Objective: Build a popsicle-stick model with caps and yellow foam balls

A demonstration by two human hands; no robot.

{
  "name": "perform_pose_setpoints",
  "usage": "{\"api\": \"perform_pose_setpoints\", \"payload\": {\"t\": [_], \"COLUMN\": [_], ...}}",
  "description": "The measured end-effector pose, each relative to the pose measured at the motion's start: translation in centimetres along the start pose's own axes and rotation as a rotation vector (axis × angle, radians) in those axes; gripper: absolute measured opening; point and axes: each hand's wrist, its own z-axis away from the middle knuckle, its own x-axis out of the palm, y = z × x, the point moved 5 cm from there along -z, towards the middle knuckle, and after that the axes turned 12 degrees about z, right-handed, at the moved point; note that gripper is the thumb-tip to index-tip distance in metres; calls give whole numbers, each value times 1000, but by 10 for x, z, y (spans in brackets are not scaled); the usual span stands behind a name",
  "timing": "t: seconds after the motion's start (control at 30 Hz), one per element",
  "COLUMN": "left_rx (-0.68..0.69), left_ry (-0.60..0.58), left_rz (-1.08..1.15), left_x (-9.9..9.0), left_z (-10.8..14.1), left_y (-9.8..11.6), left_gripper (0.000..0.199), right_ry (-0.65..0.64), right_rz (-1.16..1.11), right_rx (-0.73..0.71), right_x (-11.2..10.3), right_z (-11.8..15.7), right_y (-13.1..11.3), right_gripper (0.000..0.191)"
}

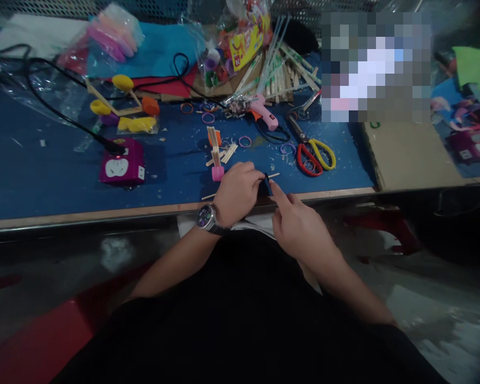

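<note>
My left hand (240,193), with a watch on its wrist, is closed around thin wooden craft sticks; one stick end (274,175) sticks out to the right past the fingertips. A small black rubber band (266,178) sits round that stick. My right hand (302,224) has its index finger stretched to the band, touching it, while the other fingers are curled in. Just beyond my left hand stands a bundle of craft sticks (215,149) with a pink foam-like block (217,174) at its near end. Loose short sticks (229,153) lie beside it.
Scissors (310,154) and a pink glue gun (266,113) lie beyond my hands. A purple power box (122,161) with a black cable is at left, near a stick-and-yellow-piece model (122,106). Cardboard (404,154) lies at right. The table edge (160,211) runs below my hands.
</note>
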Motion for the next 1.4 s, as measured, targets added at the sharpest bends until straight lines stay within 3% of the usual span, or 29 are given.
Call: {"api": "perform_pose_setpoints", "payload": {"t": [0.37, 0.57, 0.77, 1.1, 1.4], "left_rx": [-33, -33, -37, -49, -51], "left_ry": [-10, -3, 1, 6, -1], "left_rz": [22, 23, 12, 12, -3], "left_x": [0, 1, 1, 2, 3], "left_z": [-2, -1, -2, -3, -5], "left_y": [-1, -3, -3, -3, -3], "left_gripper": [32, 32, 34, 32, 32], "right_ry": [-4, -43, 23, 103, 80], "right_rz": [-37, -23, -40, -77, -41], "right_rx": [7, 33, 37, -5, -11], "right_x": [0, 4, 7, 7, 2], "right_z": [12, -3, -11, 14, -7], "right_y": [1, -1, -2, 5, 4], "right_gripper": [77, 81, 81, 79, 79]}}
